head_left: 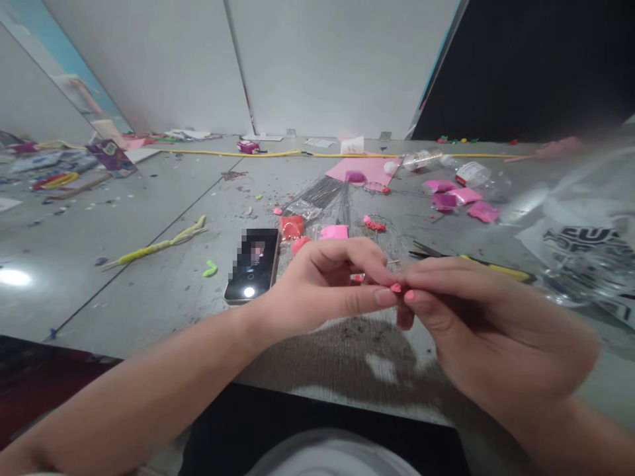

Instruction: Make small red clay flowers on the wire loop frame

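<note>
Right of phone (pixel 251 264): left hand (pixel 322 284) and right hand (pixel 471 317), fingertips meeting
Grip: both hands pinched on small pink piece (pixel 395 287)

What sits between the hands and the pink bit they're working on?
Nothing visible. The left hand and right hand already pinch the small pink piece between their fingertips, held above the table.

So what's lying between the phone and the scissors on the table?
In the head view, between the phone and the scissors lie small pink and red packets, a bundle of thin wires, and the left hand.
</note>
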Motion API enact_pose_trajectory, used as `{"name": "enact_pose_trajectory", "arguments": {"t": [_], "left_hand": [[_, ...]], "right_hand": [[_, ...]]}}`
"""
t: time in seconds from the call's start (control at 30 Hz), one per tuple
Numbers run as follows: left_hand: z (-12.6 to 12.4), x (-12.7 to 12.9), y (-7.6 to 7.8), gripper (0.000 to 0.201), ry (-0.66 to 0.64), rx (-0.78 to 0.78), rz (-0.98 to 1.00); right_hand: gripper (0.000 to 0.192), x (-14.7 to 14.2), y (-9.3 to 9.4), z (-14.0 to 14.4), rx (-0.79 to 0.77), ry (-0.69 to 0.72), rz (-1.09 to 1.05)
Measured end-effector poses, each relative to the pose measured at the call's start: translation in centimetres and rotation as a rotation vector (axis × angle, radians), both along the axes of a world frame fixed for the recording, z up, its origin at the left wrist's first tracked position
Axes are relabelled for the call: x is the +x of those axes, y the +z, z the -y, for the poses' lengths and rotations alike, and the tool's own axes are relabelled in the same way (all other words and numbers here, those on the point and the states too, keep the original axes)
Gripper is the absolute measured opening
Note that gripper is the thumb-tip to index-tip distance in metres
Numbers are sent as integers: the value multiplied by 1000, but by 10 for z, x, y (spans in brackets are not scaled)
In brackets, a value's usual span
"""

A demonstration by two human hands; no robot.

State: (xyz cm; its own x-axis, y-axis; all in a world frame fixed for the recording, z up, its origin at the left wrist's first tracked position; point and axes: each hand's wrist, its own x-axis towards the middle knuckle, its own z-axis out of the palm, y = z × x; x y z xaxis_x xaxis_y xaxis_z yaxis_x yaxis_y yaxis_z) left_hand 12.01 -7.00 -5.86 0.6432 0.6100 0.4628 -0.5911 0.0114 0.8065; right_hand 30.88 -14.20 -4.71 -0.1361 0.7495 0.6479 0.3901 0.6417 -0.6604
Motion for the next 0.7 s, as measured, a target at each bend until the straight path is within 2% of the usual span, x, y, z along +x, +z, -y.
{"name": "enact_pose_trajectory", "arguments": {"t": [0.13,0.27,0.5,0.7], "left_hand": [[-3,0,-3,14,64,-24,-10],[-4,1,-5,13,66,-74,-15],[-4,3,-7,14,75,-140,9],[-6,1,-9,16,89,-93,25]], "right_hand": [[30,-3,-4,4,-45,-5,-134],[36,-7,-5,6,-55,28,-235],[24,-9,-5,3,-98,-16,-207],[20,-8,-4,4,-93,-33,-189]]}}
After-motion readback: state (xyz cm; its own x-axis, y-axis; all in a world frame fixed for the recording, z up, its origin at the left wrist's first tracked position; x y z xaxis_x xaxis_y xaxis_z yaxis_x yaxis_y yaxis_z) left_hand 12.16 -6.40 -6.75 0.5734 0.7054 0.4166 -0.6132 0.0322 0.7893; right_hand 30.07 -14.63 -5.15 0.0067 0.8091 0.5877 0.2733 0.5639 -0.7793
